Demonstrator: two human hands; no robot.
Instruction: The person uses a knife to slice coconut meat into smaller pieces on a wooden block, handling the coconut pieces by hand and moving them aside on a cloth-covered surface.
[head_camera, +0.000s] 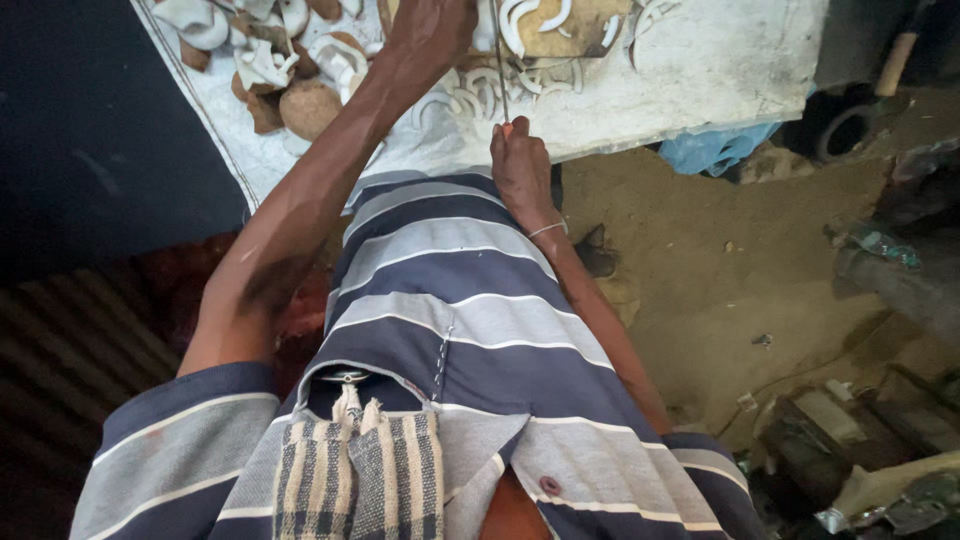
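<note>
My right hand (521, 163) is closed around the handle of a long thin knife (498, 60), whose blade points away from me over the white work surface (700, 70). My left hand (428, 32) reaches further out and rests on the wooden board (560, 35) at the top edge; whether it holds anything is hidden by the frame edge. White curved coconut slices (470, 95) lie scattered around both hands. My striped blue and grey shirt fills the lower middle.
Brown coconut shell pieces (308, 105) and white chunks lie at the surface's left end. A blue plastic bag (715, 148) hangs below its edge. Dirt floor (720, 260) lies to the right, with dark junk and metal parts (880, 440) at far right.
</note>
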